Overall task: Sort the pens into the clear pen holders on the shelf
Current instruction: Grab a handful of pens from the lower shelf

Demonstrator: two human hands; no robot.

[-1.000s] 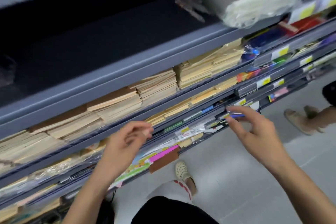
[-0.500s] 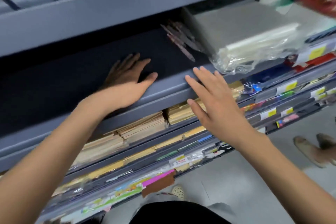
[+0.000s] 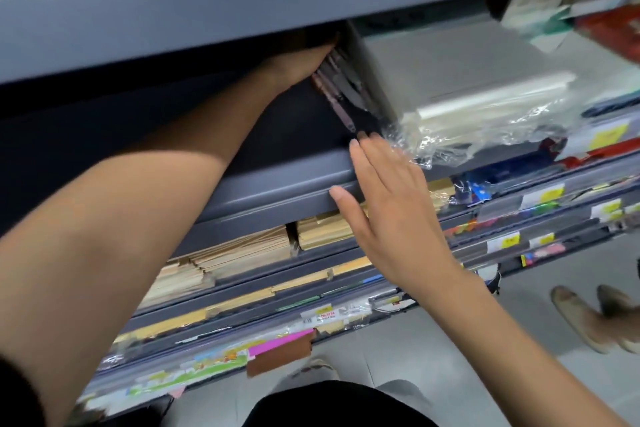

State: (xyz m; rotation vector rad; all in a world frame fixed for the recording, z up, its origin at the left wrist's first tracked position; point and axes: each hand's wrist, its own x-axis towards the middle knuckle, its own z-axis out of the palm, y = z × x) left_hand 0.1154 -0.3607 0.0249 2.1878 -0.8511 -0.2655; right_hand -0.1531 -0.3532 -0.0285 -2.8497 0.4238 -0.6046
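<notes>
Reaching deeper than before, the left hand (image 3: 300,63) now meets the pens (image 3: 337,97) lying upper centre on the shelf (image 3: 270,189) beside a wrapped stack (image 3: 478,80), its grip untellable in shadow, while the right hand (image 3: 391,215) rests flat, fingers straight, on the lip, likely for balance.

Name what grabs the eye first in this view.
A bare arm cuts across the frame, its left hand far back in the shadow against a bundle of brownish pens, with the fingers hidden. The right hand lies flat and open on the grey metal shelf edge. Right of the pens sits a plastic-wrapped stack of pale paper.
</notes>
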